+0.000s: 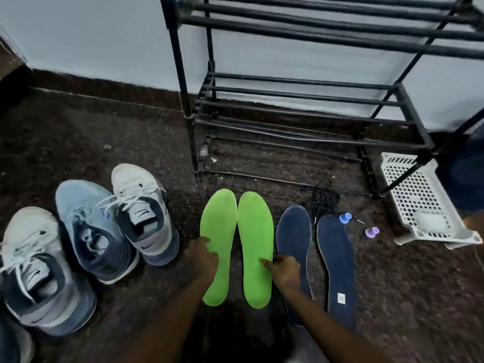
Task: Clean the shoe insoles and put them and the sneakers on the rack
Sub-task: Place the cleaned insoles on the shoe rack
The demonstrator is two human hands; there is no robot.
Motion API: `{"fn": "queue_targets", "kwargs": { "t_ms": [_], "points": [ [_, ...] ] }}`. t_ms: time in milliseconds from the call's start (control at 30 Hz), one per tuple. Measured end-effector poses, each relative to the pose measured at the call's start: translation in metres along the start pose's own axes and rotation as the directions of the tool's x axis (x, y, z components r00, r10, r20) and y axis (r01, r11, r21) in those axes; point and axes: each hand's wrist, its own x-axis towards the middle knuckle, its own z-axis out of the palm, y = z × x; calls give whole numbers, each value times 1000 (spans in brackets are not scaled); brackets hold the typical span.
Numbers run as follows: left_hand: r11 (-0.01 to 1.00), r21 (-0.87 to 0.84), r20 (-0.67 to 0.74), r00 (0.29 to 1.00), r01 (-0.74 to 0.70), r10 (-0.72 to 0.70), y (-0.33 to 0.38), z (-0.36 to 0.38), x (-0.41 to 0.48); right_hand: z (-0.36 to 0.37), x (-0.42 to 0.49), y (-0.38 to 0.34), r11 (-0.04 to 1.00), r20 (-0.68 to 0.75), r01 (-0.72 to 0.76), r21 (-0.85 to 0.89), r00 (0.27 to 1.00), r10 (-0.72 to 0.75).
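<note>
Two flat, bright green foam insoles (254, 231) are laid side by side on the dark speckled floor (104, 121), before the black tubular metal rack (301, 106). The left hand (203, 254) is rested on one with fingers spread. The right hand (285, 268) is curled at the other's edge; whether it is gripped cannot be told. "AIRMAX" is printed on the white mesh sneaker (142, 203) at the left.

Two bare forearms reach forward and down. The left hand (203, 254) lays straight fingers on the left green insole (217, 218); the right hand (285, 269), fingers curled, pinches the right green insole (255, 231) at its edge.
</note>
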Motion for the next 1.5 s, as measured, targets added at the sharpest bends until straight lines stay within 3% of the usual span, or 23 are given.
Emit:
{"fn": "queue_targets", "kwargs": {
  "t_ms": [100, 300, 433, 667, 967, 1233, 1500],
  "points": [
    [992, 86, -62, 994, 92, -87, -3, -1, -2, 10, 2, 0, 999, 1, -12, -32, 1000, 12],
    [974, -125, 42, 982, 187, -184, -11, 5, 5, 17, 1, -2, 998, 0, -60, -8, 998, 60],
    [964, -215, 42, 988, 157, -151, -8, -8, 1, 10, -6, -7, 992, 42, -88, 94, 996, 84],
    [889, -454, 1, 998, 55, -61, 20, -46, -23, -32, -27, -31, 969, 69, -14, 247, 998, -3],
    [875, -460, -123, 986, -153, 108, 102, -128, -74, -105, -75, -110, 923, -5, 225, 313, 972, -235],
    [850, -481, -215, 969, -216, 124, 162, -163, -64, -139, -72, -175, 890, -111, 266, 369, 964, -242],
    [876, -430, -242, 963, -218, 121, 212, -160, -2, -150, 1, -218, 905, -191, 265, 333, 959, -211]
  ]
}}
